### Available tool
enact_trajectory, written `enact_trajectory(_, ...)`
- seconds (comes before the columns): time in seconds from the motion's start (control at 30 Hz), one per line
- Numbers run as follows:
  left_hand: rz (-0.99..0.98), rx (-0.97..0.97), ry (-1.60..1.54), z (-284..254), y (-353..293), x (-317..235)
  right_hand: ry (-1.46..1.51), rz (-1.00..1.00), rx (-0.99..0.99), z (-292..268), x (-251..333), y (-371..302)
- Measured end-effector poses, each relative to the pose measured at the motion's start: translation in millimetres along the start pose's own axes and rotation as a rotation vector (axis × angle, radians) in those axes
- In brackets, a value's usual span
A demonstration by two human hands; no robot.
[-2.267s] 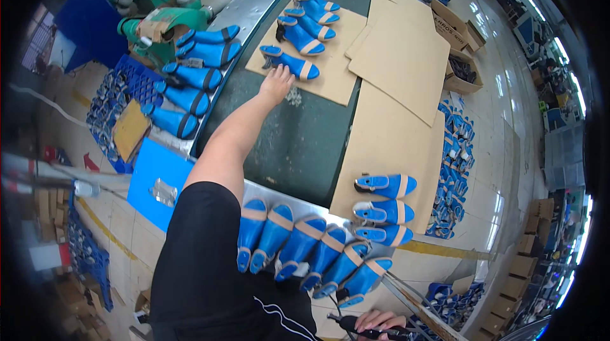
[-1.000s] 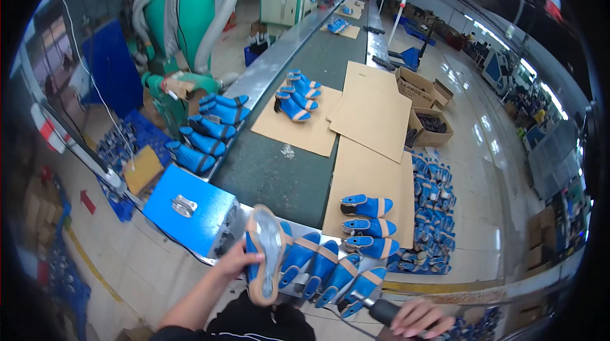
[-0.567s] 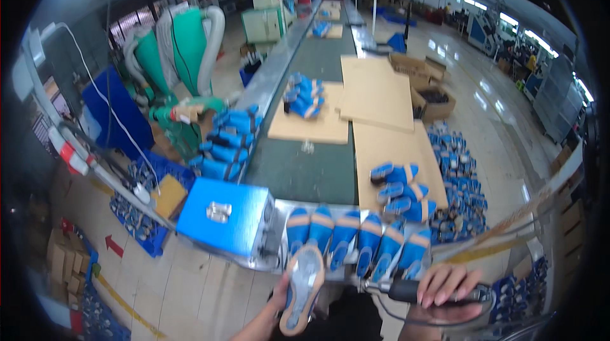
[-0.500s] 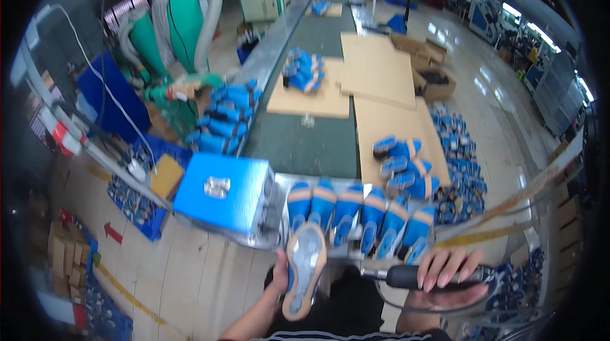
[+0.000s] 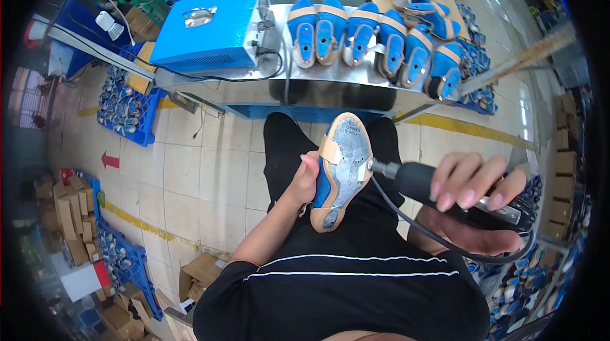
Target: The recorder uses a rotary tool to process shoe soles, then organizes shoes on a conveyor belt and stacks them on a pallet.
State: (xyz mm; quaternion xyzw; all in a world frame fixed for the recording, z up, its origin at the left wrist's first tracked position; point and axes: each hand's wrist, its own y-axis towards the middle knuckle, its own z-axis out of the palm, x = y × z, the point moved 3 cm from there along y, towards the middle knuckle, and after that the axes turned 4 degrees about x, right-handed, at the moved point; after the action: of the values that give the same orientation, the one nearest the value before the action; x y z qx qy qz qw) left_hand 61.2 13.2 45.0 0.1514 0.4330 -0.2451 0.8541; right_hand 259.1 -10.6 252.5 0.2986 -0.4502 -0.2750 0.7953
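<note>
Two hands are occupied: the left hand point(image 5: 304, 183) grips a blue shoe point(image 5: 323, 187) by its side, sole point(image 5: 349, 149) facing up, just short of the metal table point(image 5: 340, 75) where six more shoes point(image 5: 362, 28) sit in a row, and the right hand point(image 5: 469, 179) wraps around a black-handled tool point(image 5: 416, 181). The tip point(image 5: 376, 165), apart from the shoe a moment ago, is now at the sole's edge, so the work appears to be passing from positioning to treating the sole
</note>
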Motion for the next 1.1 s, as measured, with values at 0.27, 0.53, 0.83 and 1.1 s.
enact_trajectory(0.27,0.043,0.062,0.162,27.9,-26.7,13.3,-0.041,0.066,0.154,18.7,18.7,-9.9)
enact_trajectory(0.53,0.022,0.081,0.292,41.0,-31.6,5.1,-0.11,0.117,0.146,27.1,22.9,-10.0)
enact_trajectory(0.83,0.074,0.055,0.405,37.8,-28.5,5.9,-0.138,0.126,0.161,31.0,10.6,-2.1)
enact_trajectory(1.1,0.117,0.048,0.538,40.9,-22.7,-4.3,-0.253,0.201,0.156,31.4,-7.2,-1.7)
